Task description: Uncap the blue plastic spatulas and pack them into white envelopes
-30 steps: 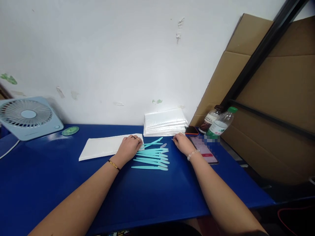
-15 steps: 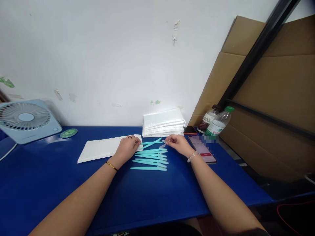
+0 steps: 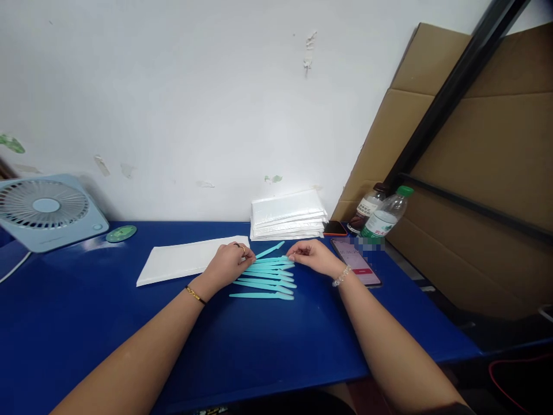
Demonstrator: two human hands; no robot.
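Observation:
Several turquoise eyebrow razors [image 3: 264, 285] lie side by side in a row on the blue table, their handles pointing left. At the top of the row, my left hand [image 3: 233, 262] is closed on the handle end of one razor [image 3: 271, 260]. The fingertips of my right hand [image 3: 313, 256] pinch that razor's tip at the right, hiding part of it. Another razor [image 3: 271, 250] lies slanted just behind, between the hands. Left of the row, a white padded envelope [image 3: 177, 262] lies flat, partly behind my left hand.
A stack of white padded envelopes [image 3: 287, 213] stands against the wall. To the right are a phone [image 3: 358, 265], a second phone [image 3: 335, 228] and two bottles [image 3: 382, 219]. A pale blue fan [image 3: 47, 213] and a green disc [image 3: 121, 233] are at the left.
Both hands have moved slightly nearer to the row. One of the two crossed razors now lies at the top of the row, held at both ends. The small clear piece in my right hand no longer shows.

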